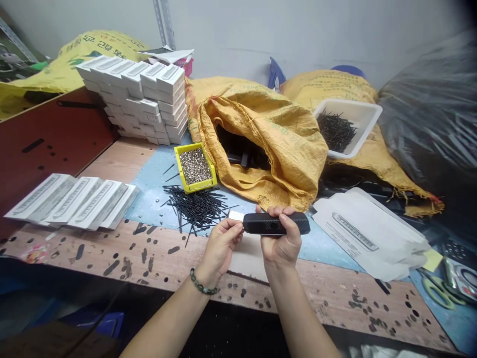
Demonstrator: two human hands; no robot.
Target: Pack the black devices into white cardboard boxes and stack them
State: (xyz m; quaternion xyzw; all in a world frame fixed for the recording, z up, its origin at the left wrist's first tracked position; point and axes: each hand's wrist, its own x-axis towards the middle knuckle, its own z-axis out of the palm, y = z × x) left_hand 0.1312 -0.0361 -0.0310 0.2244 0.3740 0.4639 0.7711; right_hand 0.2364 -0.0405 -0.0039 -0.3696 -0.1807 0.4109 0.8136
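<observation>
A long black oblong piece (257, 223) with rounded ends and a woven, carbon-like pattern is gripped in my right hand (280, 243), held level above the bench edge. My left hand (224, 238) pinches at its left end, where a small white piece (236, 215) sticks out between my fingers and the black piece. Whether that white piece is joined to the black one is hidden by my fingers. Below my hands lies a flat pale sheet (249, 258). Just beyond them is a pile of thin black sticks (196, 209).
A yellow bin (196, 186) of small metal parts stands behind the sticks. White boxes (137, 107) are stacked at back left, with several more boxes (76, 201) in front. An orange sack (290, 144) gapes centrally. Printed white sleeves (357, 238) and scissors (437, 291) lie right.
</observation>
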